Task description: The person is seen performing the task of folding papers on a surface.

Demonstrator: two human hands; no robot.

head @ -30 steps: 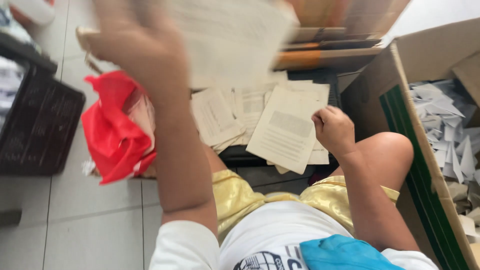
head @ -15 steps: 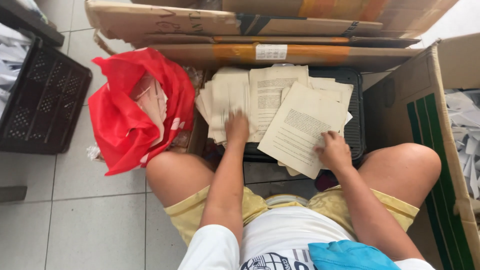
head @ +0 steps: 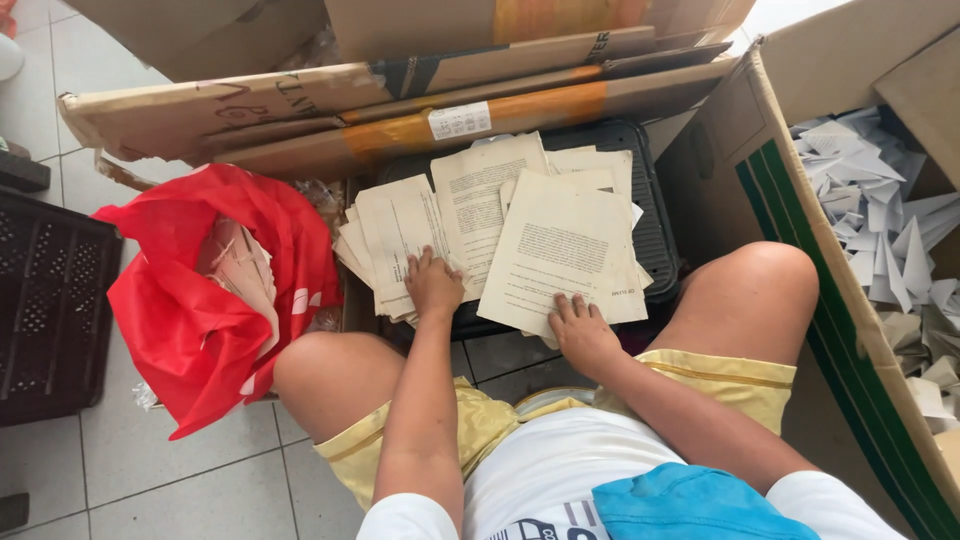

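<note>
Loose printed pages lie spread over a black crate (head: 655,225) between my knees. My left hand (head: 433,283) rests fingers-down on the left stack of pages (head: 395,235). On the near edge of the large front sheet (head: 560,250), my right hand (head: 580,330) presses flat with its fingers spread. Neither hand has closed around a page. More sheets (head: 480,190) fan out behind them.
A red plastic bag (head: 215,320) holding paper sits at my left knee. A dark crate (head: 45,310) stands at the far left. Flattened cardboard (head: 400,110) leans behind the pages. An open cardboard box (head: 800,190) on the right holds several folded white papers (head: 880,220).
My left arm came down from near the camera, where it held up a sheet, onto the left stack. My right hand opened and flattened on the front sheet. The view shifted down.
</note>
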